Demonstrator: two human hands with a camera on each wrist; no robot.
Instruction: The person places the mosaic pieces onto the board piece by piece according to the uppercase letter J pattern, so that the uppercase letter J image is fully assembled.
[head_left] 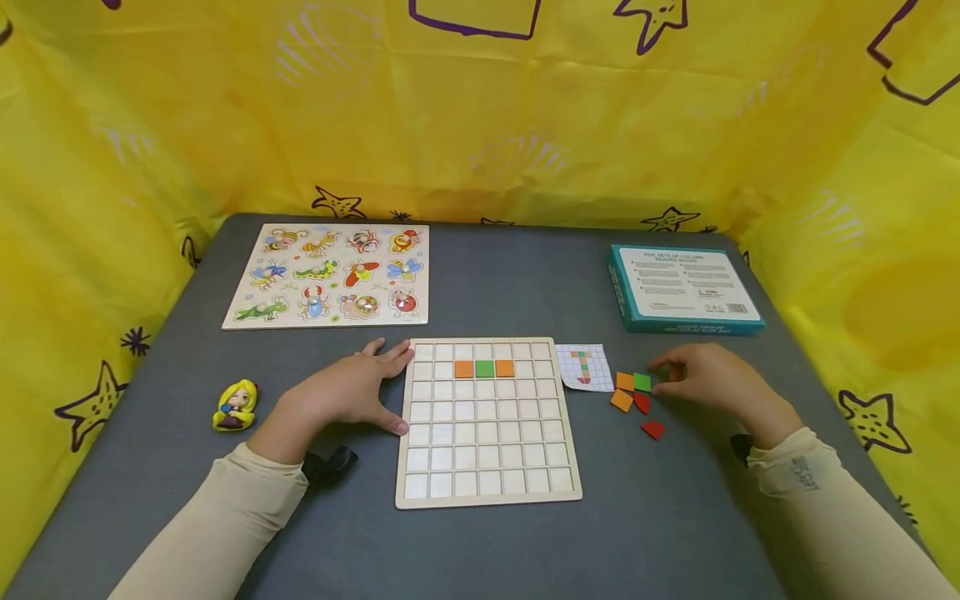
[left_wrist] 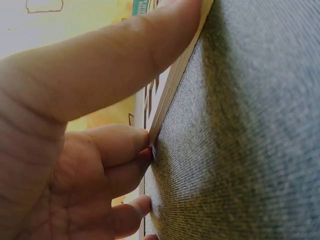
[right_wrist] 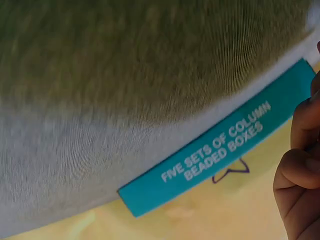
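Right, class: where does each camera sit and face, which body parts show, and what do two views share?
Head: on the head, facing forward and down at the pale wooden grid board; left hand, right hand and beige fabric sleeves show.
Left wrist: on that wrist, facing along the board's edge; thumb and fingers show.
Right wrist: on that wrist, facing across the grey table toward the teal cardboard box; part of the right hand shows.
Shared: head and right wrist show that box.

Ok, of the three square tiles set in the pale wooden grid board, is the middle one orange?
No, the middle one is a green square tile, sitting between two orange square tiles.
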